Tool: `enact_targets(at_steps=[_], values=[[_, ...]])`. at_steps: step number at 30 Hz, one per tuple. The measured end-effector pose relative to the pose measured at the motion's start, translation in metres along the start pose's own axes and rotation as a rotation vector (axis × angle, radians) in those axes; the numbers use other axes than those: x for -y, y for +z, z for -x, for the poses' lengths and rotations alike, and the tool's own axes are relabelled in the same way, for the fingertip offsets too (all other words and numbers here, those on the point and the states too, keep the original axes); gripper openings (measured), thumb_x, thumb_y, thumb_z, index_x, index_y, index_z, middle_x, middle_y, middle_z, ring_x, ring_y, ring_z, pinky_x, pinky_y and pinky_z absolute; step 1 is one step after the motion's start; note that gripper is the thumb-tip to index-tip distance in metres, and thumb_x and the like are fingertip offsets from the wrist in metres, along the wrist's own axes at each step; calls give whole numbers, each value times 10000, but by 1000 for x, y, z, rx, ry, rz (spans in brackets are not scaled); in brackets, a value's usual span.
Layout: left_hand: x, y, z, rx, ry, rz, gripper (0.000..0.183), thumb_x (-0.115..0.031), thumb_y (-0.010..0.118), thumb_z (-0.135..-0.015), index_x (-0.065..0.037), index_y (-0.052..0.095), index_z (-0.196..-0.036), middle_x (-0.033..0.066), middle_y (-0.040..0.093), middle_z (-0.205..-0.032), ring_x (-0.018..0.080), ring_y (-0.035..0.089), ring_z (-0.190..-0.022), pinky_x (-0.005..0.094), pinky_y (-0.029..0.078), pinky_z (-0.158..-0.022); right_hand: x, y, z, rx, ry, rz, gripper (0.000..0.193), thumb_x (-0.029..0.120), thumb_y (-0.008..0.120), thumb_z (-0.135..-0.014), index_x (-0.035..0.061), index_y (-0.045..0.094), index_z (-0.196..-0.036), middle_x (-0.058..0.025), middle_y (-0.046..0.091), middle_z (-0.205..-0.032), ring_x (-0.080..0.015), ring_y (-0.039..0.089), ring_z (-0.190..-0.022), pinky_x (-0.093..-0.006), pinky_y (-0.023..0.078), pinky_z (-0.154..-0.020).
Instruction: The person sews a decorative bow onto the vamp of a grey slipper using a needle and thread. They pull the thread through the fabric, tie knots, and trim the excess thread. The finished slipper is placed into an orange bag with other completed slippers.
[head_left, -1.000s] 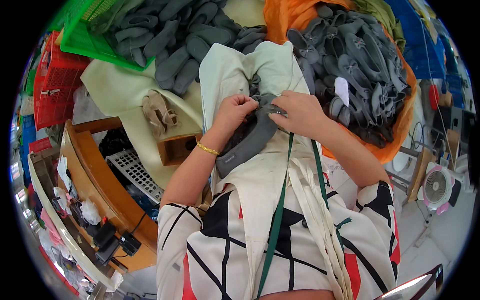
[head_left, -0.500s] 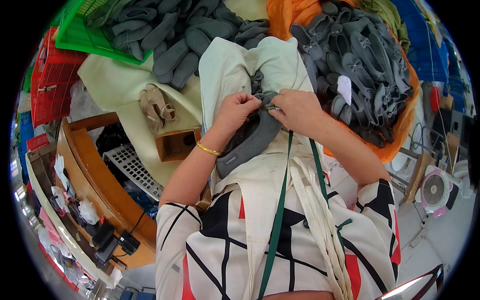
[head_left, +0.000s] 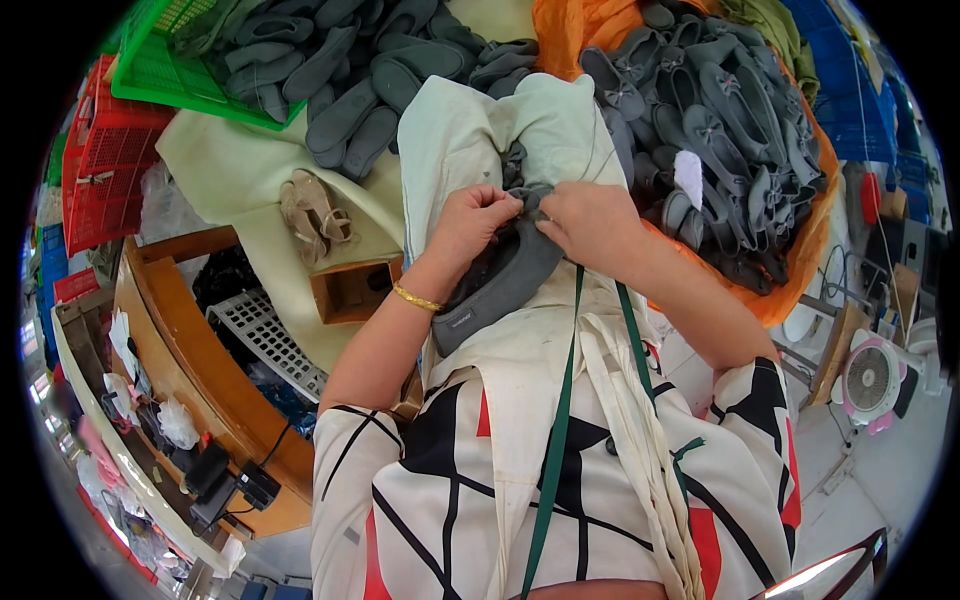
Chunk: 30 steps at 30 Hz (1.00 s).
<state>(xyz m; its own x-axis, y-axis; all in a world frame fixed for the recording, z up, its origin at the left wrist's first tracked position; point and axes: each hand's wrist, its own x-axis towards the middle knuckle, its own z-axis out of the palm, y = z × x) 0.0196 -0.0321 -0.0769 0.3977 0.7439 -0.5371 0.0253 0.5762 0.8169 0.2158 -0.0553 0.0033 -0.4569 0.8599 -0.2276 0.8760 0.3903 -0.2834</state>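
On my lap, over a pale apron (head_left: 450,130), lies a dark grey flat shoe (head_left: 505,290), its heel toward my body and its toe end between my hands. My left hand (head_left: 468,222) is closed, thumb and forefinger pinching the toe end of the shoe near a gathered grey piece. Against the other side of that spot, my right hand (head_left: 598,225) is closed with curled fingers; what its fingertips pinch is hidden. Another small dark grey gathered thing shows just beyond the shoe, in the apron's fold.
An orange sack (head_left: 815,235) full of grey bow-trimmed shoes stands at far right. More grey shoes (head_left: 345,120) are heaped at far left beside a green crate (head_left: 150,85). Left are beige sandals (head_left: 310,215), a cardboard box (head_left: 335,308) and a wooden table (head_left: 190,370). A fan (head_left: 870,380) stands right.
My right hand has shifted slightly left and its fingers have curled in; a small shiny bit at its fingertips no longer shows. My left hand and the shoe have hardly moved.
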Motion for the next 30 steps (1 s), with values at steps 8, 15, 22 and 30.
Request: enact_targets(at_steps=[8,15,22,30], values=[[-21,-2,14,134,96,-120,131,-188,655,-920,-75,691,-975,-63,620,-814,14,520,-679,181,419,-575,-5,-14,29,-188,-39,-235,262,277,709,-808,105,661,-1000,-75,601,-874,-276,632,-800,-378,503,-654],[-32,2,33,223,-74,-372,145,-205,650,-928,-61,662,-919,-50,599,-768,27,525,-685,197,435,-573,-33,21,32,-175,-64,-184,105,166,646,-846,81,627,-903,-92,596,-815,-289,622,-787,-372,499,-659],[-20,17,39,151,-18,-676,312,-293,683,-883,10,614,-860,24,573,-720,107,507,-677,288,431,-592,-45,5,62,-21,253,-755,54,121,599,-903,68,604,-894,-35,620,-768,-168,645,-720,-296,481,-572],[-38,29,63,125,193,-589,166,-128,648,-844,12,562,-869,68,530,-716,173,510,-671,321,439,-634,-81,-4,99,-476,444,-1623,127,99,567,-941,61,590,-1059,-5,581,-746,-82,571,-655,-209,478,-591]])
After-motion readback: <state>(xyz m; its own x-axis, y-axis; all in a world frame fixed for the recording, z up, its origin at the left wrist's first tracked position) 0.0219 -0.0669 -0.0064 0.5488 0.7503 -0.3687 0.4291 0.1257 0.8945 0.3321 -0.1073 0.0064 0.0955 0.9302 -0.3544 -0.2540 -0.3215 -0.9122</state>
